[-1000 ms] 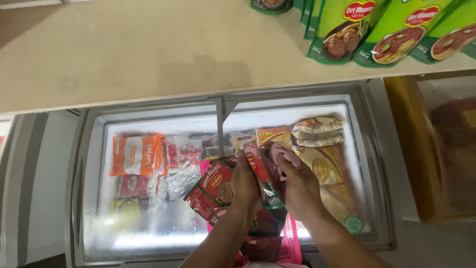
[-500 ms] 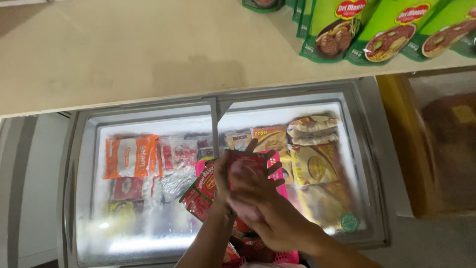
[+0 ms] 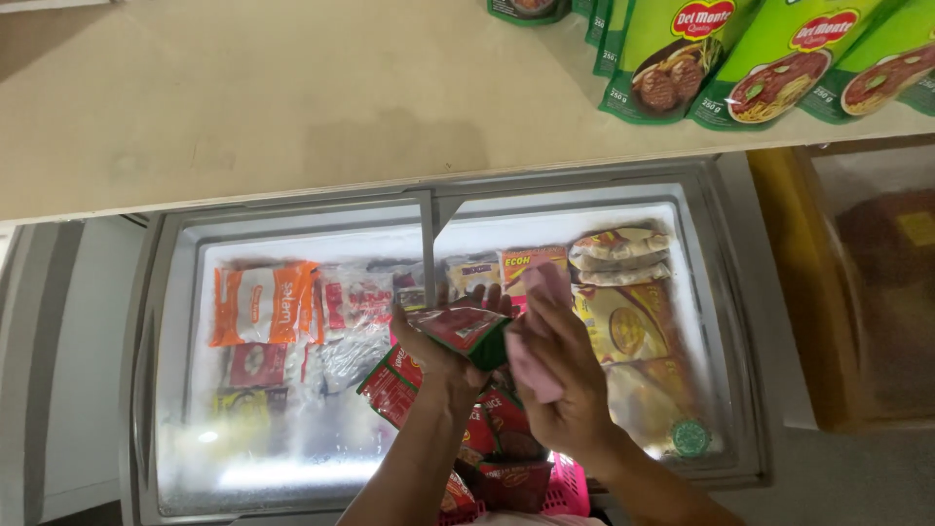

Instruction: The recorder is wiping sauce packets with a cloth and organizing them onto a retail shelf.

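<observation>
My left hand (image 3: 427, 353) is shut on a red and green packet (image 3: 466, 326) and holds it above the glass lid of a chest freezer (image 3: 292, 219). My right hand (image 3: 570, 394) grips a pink cloth (image 3: 534, 368) and presses it against the packet's right side. Several more red packets (image 3: 394, 385) are stacked under my left wrist, reaching down to a pink basket (image 3: 570, 484) at the bottom edge. Through the lid I see orange packs (image 3: 258, 302) on the left and yellow-brown packs (image 3: 623, 326) on the right.
A beige shelf (image 3: 292, 97) juts out above the freezer's far side, with green pouches (image 3: 769, 58) along its right end. A yellow-framed cabinet (image 3: 789, 292) stands close on the freezer's right. A grey wall panel (image 3: 58, 360) is on the left.
My right hand has come off the lid with the pink cloth and closed against the packet. My left hand now holds one packet raised and turned flatter.
</observation>
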